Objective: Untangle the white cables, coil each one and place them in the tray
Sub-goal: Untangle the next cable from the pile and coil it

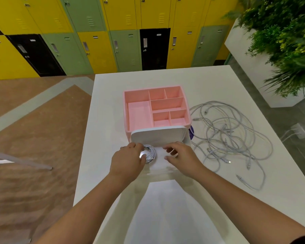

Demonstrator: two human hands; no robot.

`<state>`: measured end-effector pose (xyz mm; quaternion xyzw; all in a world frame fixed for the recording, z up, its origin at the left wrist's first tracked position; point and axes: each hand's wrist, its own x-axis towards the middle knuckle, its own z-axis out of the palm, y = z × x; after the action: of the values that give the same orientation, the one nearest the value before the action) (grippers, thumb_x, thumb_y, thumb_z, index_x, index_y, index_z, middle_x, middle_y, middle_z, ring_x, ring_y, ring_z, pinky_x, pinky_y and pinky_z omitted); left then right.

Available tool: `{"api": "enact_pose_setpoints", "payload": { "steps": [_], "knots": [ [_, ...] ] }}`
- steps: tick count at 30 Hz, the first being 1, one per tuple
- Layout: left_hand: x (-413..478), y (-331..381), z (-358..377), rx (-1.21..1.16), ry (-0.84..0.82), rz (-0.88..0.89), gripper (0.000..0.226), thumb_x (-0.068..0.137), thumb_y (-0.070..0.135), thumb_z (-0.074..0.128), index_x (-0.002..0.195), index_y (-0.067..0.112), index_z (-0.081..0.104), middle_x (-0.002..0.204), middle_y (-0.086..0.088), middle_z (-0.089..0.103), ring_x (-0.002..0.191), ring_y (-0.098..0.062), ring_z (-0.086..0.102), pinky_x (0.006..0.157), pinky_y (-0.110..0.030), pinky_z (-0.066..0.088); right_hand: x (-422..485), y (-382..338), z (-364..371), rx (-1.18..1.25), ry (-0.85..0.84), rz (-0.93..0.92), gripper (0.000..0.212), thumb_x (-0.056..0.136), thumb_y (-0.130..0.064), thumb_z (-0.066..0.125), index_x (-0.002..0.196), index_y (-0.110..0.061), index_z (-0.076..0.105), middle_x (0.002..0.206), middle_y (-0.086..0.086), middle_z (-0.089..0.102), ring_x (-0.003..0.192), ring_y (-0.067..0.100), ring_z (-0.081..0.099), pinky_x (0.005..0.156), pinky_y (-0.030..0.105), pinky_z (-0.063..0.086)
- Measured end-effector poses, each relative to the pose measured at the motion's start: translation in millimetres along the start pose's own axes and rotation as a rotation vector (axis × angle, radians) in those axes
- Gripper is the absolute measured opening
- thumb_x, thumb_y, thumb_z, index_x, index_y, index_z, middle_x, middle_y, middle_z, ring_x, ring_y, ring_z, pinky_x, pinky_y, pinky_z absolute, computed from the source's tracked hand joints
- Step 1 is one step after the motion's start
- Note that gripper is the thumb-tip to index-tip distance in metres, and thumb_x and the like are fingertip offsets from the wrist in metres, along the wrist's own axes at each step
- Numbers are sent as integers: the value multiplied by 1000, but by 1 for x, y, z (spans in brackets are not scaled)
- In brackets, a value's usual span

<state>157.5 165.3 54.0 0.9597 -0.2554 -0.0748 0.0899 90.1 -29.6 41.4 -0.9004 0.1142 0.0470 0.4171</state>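
— While the left hand (128, 159) is gripping the coil (151, 153), where is it sitting?
— Just in front of the tray (128, 110), between thumb and curled fingers (136, 146).
— And the right hand (181, 156)?
— Fingers are bending loosely; I cannot tell whether they are holding anything. The tangle (227, 136) is lying right of the tray.

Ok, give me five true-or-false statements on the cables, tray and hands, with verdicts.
1. The pink tray's top compartments hold nothing. True.
2. The left hand holds a coiled cable. True.
3. The tangled cables lie uncoiled on the table. True.
4. The tangle lies left of the tray. False: it lies to the tray's right.
5. The right hand grips a cable from the tangle. False: it is beside the coil, away from the tangle.
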Motion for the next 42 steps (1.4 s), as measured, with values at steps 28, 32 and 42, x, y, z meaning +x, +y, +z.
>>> {"api": "enact_pose_setpoints", "payload": {
  "steps": [28, 32, 42],
  "knots": [
    [52, 226, 59, -308, -150, 282, 29, 93, 28, 51, 121, 22, 59, 115, 5, 62, 109, -15, 54, 93, -31, 45, -41, 166, -154, -133, 137, 209, 20, 94, -13, 55, 110, -14, 66, 103, 3, 67, 92, 20, 61, 78, 26, 44],
    [56, 231, 62, -306, -146, 248, 36, 92, 26, 53, 128, 22, 54, 121, 3, 60, 112, -15, 53, 93, -27, 43, -41, 160, -170, 103, 240, 188, 16, 93, -8, 57, 99, -14, 71, 89, -5, 71, 83, 1, 64, 74, 11, 45],
    [70, 259, 45, -346, -54, 260, 49, 93, 40, 57, 137, 24, 45, 132, 3, 50, 122, -18, 44, 101, -26, 36, -40, 100, -233, 551, 169, 6, 24, 99, -6, 47, 108, -23, 62, 74, -4, 66, 69, 8, 62, 67, 22, 53]
  ]
}}
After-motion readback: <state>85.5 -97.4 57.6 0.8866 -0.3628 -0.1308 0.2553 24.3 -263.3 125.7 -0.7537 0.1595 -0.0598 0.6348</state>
